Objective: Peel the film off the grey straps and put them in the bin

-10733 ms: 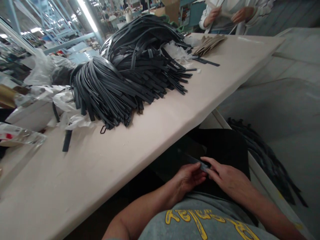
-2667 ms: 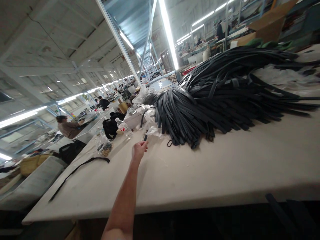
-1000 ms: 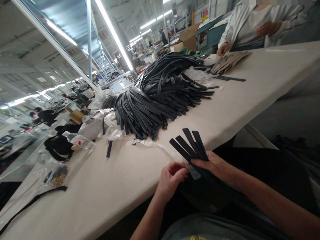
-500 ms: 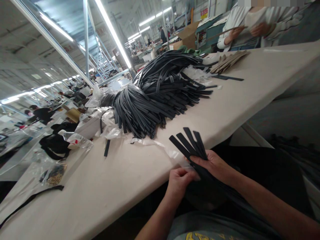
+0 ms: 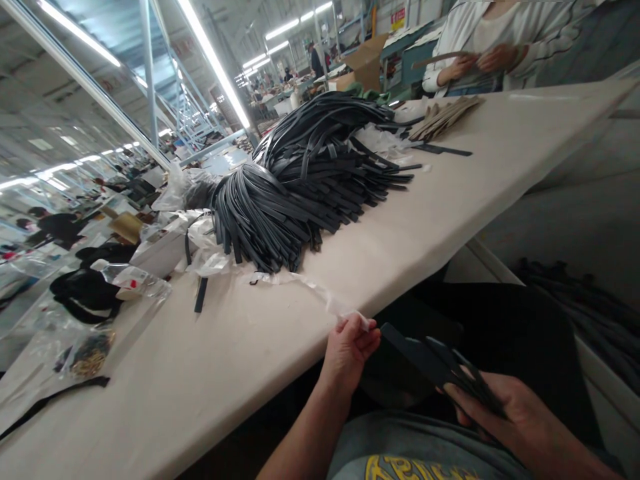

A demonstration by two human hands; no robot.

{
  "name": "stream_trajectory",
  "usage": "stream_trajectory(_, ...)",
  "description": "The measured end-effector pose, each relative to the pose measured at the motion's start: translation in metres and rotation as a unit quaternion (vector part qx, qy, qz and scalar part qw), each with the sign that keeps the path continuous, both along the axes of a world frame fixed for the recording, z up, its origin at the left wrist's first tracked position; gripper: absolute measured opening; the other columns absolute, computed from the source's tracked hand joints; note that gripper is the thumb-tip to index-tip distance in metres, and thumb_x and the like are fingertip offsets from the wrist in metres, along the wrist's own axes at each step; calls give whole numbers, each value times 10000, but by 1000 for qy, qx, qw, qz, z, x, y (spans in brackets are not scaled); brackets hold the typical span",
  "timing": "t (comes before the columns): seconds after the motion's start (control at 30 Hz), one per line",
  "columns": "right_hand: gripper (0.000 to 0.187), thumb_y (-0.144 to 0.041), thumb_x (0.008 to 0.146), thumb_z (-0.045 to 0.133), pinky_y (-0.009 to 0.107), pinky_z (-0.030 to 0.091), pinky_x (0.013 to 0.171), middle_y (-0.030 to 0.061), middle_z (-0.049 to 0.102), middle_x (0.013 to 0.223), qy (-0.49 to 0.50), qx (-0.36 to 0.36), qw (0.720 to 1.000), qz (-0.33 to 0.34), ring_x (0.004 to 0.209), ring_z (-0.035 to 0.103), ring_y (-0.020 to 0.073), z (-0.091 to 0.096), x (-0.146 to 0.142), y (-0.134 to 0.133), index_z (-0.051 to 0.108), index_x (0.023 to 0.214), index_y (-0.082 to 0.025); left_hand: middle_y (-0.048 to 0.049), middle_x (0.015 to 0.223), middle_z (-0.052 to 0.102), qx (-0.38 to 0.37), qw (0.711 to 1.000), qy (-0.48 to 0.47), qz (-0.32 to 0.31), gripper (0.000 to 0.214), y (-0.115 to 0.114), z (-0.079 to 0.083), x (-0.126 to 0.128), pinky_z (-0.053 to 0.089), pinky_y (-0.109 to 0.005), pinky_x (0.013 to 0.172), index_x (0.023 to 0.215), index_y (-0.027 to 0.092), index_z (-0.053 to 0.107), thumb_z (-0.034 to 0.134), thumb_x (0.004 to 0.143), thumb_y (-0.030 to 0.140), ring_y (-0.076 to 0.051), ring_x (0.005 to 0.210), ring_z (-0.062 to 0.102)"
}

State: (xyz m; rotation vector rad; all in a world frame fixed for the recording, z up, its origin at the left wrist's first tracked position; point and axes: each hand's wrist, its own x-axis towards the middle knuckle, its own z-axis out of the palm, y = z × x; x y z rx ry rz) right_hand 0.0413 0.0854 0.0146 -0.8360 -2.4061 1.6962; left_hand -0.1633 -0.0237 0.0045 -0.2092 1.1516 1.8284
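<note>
My right hand (image 5: 505, 407) is closed around several flat black straps (image 5: 417, 353), low in front of my body and off the table's edge. Their square-cut ends fan out toward my left hand (image 5: 350, 347). That hand is pinched at the table's front edge on a strip of thin white plastic film (image 5: 340, 308), which trails back over the tabletop. A large heap of similar dark straps (image 5: 300, 187) lies across the table, its cut ends facing me.
Tan strips (image 5: 445, 120) lie near the table's (image 5: 240, 360) far side, where a co-worker (image 5: 480, 53) holds a strip. At left are a clear bottle (image 5: 145, 280), a black bundle (image 5: 85, 293), a bag of small brass-coloured parts (image 5: 93, 353) and a loose black strap (image 5: 55, 398).
My right hand has lowered toward my body with the black straps, away from the left. My left hand has moved up to the table edge, gripping the white film. The view has shifted slightly.
</note>
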Motion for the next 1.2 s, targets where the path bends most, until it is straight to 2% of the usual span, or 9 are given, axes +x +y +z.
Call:
stream_trajectory(0.13,348,-440,912,477,260,420,476,2,589,587,24,96,994,36,521,548,170,4,-7,-3,573,654,-227,-30,767,725,-2,1000,0,4,460,0,-1,1,530,-254,663,784,171,642,892,533,464,-141,657,674)
stream_trajectory(0.27,228,-397,886,496,290,496,606,4,701,769,28,112,992,46,701,667,215,2,-13,-1,670,879,-250,-21,731,714,-6,1000,8,5,485,0,-5,2,523,-245,633,777,165,636,897,515,479,-128,610,657)
stream_trajectory(0.37,209,-378,860,523,318,526,683,3,729,850,35,132,990,43,802,700,242,-2,-13,-1,680,939,-266,-14,691,697,-9,1000,18,14,509,1,-9,2,518,-244,607,772,159,639,903,489,489,-129,584,645)
stream_trajectory(0.53,203,-335,851,524,321,542,649,-1,746,856,43,181,982,34,792,717,250,-7,-9,-3,685,961,-277,-41,781,728,0,1000,25,12,485,2,-13,2,523,-242,630,817,155,662,882,540,486,-133,627,662)
stream_trajectory(0.77,254,-260,808,511,355,547,688,16,747,895,26,225,973,38,820,716,267,-18,-10,-2,669,1007,-266,-34,741,723,-8,999,32,17,467,1,-12,5,509,-236,608,797,154,675,882,534,479,-135,603,655)
stream_trajectory(1.0,234,-266,826,497,330,529,674,10,740,876,9,209,976,55,809,713,255,-18,-11,-4,665,989,-269,-47,757,730,-20,998,50,15,403,1,-10,6,484,-231,619,769,152,684,867,564,447,-132,617,643)
stream_trajectory(1.13,215,-373,888,485,315,518,670,24,726,837,14,149,987,53,800,698,257,-13,-24,-1,664,902,-256,-60,763,719,-12,998,59,-13,413,0,-10,20,493,-246,664,781,133,698,874,566,439,-138,655,637)
stream_trajectory(1.2,312,-459,922,457,301,503,605,28,689,740,12,91,995,47,689,671,240,-10,-33,2,643,817,-231,-57,745,706,-19,998,54,-37,424,0,-11,30,499,-259,678,774,127,696,879,561,445,-137,647,629)
